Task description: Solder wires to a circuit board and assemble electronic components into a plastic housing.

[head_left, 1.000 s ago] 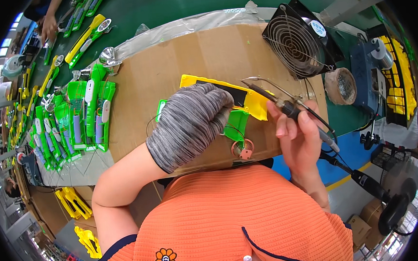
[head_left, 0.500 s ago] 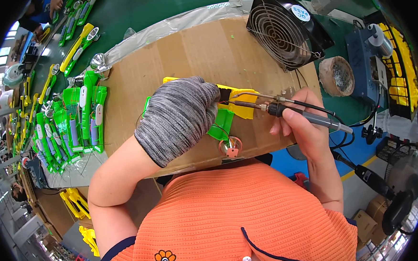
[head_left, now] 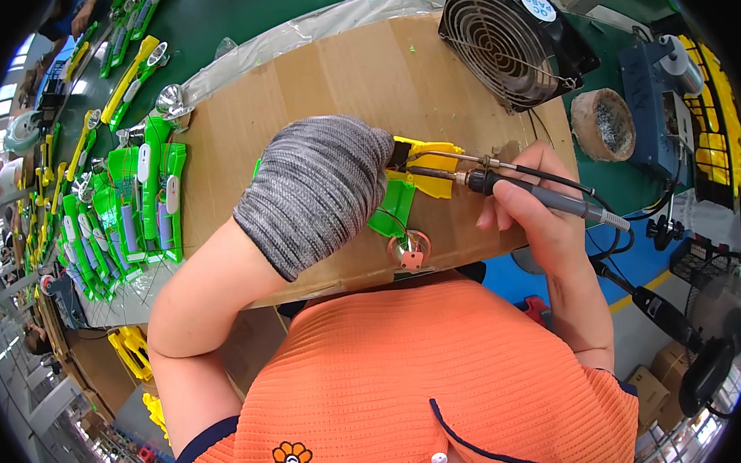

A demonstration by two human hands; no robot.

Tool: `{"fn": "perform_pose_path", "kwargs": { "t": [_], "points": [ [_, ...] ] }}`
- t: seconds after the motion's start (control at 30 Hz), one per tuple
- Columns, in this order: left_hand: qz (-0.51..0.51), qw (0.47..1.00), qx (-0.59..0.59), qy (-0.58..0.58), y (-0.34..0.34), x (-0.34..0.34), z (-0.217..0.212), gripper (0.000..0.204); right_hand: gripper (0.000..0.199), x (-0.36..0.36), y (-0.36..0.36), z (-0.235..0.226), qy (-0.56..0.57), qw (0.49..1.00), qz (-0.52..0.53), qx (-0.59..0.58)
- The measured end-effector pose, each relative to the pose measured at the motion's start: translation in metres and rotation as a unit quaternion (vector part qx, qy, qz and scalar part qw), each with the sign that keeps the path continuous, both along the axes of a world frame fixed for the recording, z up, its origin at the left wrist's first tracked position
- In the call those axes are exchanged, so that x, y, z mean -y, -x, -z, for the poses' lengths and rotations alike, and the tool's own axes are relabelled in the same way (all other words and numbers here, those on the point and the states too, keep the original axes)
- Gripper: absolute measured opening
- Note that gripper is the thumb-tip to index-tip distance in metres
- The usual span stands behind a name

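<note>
"What is the right hand doing?"

"Its bare fingers close round the grey handle of a soldering iron, with a thin metal feed tube running alongside the shaft. The iron points left, over a yellow plastic casing; whether its tip touches anything, I can't tell."

"And the left hand?"

"It wears a grey striped knit glove and lies palm-down, curled over the left part of that casing. The fingertips are hidden, so I can't say what they pinch."

"Where exactly is the casing?"

"Between the two hands, on the cardboard sheet, nearer its close edge than its far one. A green plastic piece lies just below the casing, and a round lamp reflector with a pinkish plate sits by the close edge."

"Further out?"

"A black fan stands at the sheet's far right corner. Just past the right edge, on the green workbench, are a round tub and a blue box-shaped unit. Past the left edge, green casings with purple cells sit side by side."
</note>
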State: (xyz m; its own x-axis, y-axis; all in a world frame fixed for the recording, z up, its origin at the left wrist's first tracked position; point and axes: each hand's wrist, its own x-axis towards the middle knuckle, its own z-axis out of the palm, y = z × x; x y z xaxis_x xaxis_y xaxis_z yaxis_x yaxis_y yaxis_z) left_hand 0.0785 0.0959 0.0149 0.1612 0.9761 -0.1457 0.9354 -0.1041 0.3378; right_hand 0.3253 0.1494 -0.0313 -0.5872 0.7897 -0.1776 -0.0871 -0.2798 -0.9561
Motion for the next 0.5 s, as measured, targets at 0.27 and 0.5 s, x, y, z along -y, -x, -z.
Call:
{"fn": "perform_pose_path", "kwargs": {
  "t": [0.27,0.5],
  "points": [
    [0.000,1.000,0.000,-0.013,0.003,-0.001,0.006,0.013,0.015,0.000,-0.006,0.004,0.003,0.999,0.023,-0.024],
    [-0.013,1.000,0.010,-0.004,0.003,0.000,0.005,0.014,0.016,0.013,0.007,0.007,-0.023,0.988,0.119,-0.098]
  ]
}}
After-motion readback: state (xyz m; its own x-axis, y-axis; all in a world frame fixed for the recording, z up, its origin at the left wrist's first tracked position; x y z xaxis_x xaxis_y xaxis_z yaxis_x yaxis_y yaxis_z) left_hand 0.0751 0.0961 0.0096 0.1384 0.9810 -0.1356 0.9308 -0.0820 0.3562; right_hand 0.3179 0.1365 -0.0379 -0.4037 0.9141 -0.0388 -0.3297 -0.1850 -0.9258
